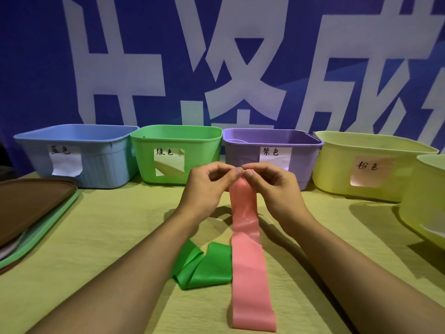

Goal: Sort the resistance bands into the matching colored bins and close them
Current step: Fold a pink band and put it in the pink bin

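Observation:
A long pink band (248,251) hangs from both my hands and trails down onto the table toward me. My left hand (207,186) and my right hand (272,186) pinch its top end side by side, in front of the purple bin (305,162). A crumpled green band (204,266) lies on the table beneath my left forearm, touching the pink one. Along the back stand a blue bin (101,165), a green bin (199,160), the purple bin and a pale yellow bin with a pink label (337,172). All are open.
A stack of lids, brown on top with a green one (48,232) below, lies at the left edge. Another pale yellow bin (423,203) stands at the right edge. A yellow-green cloth (115,225) covers the table. A blue banner fills the wall behind.

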The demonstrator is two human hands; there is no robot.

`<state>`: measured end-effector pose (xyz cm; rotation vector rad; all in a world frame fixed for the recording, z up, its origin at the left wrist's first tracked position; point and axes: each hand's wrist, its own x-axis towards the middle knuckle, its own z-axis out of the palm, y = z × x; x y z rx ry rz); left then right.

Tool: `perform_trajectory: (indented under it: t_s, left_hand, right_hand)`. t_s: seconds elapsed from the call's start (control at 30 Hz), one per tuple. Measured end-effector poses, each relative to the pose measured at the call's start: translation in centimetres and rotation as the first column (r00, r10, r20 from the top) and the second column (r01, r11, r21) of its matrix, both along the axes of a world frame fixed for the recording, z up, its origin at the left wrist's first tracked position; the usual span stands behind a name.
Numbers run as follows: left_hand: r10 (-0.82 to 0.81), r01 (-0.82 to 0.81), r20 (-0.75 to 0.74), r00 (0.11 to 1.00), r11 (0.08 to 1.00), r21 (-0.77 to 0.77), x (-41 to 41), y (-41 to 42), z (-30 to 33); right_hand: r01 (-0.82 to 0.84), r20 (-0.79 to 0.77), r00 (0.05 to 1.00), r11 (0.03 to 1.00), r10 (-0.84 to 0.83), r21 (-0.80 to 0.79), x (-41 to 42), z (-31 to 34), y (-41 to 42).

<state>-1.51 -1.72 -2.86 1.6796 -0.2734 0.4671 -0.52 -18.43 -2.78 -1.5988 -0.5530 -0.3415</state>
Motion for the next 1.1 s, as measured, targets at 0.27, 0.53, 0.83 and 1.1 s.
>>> perform_trajectory:
  t_s: [0.27, 0.53, 0.83, 1.1]
  left_hand:
    - [-0.015, 0.017, 0.025, 1.0, 0.998, -0.062, 0.08, -0.04, 0.14]
    - [-0.057, 0.054, -0.016, 0.998, 0.989, -0.138, 0.28, -0.04, -0.13]
    - [-0.095, 0.094, -0.003, 0.995, 0.985, -0.144, 0.05, -0.13, -0.1]
    - [-0.107, 0.105, -0.001, 0.994, 0.984, -0.146, 0.0, -0.18, -0.12]
  right_hand:
    - [-0.018, -0.02, 1.0, 1.0, 0.018, 0.016, 0.15, -0.06, 0.01]
    - [-0.023, -0.07, 0.997, 0.999, 0.025, 0.031, 0.5, -0.24, -0.03]
    - [0.056, -0.155, 0.986, 0.998, -0.055, 0.004, 0.06, -0.06, 0.4]
    - [0.014, -0.136, 0.991, 1.0, -0.011, 0.019, 0.13, -0.2, 0.26]
